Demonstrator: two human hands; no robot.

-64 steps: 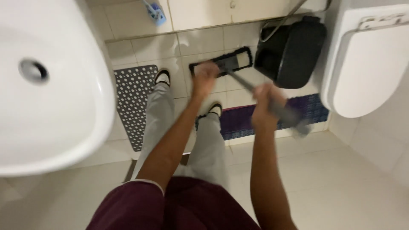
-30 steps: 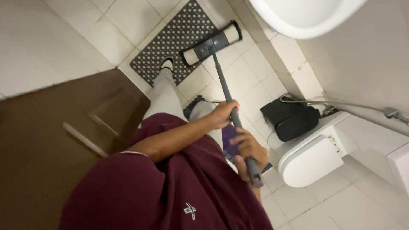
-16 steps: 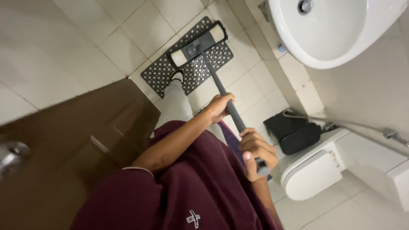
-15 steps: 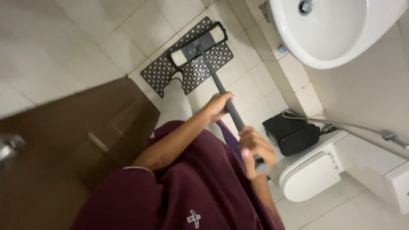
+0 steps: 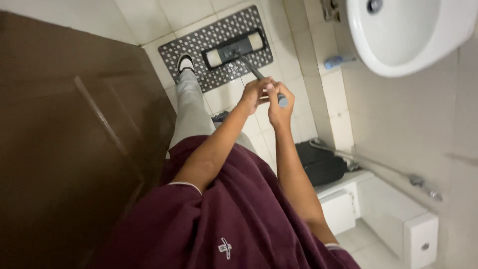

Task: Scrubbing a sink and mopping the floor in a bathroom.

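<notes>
Both hands, left hand (image 5: 255,94) and right hand (image 5: 279,107), holding tight the mop handle (image 5: 254,73); mop head (image 5: 234,49) resting on dotted mat (image 5: 189,55), wiping there, tiles beside the mat maybe left.

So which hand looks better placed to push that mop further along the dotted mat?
Probably the right hand: it wraps the top end of the mop handle, so it can drive. The left hand grips just below and seems better suited to steering the mop head on the mat.
</notes>
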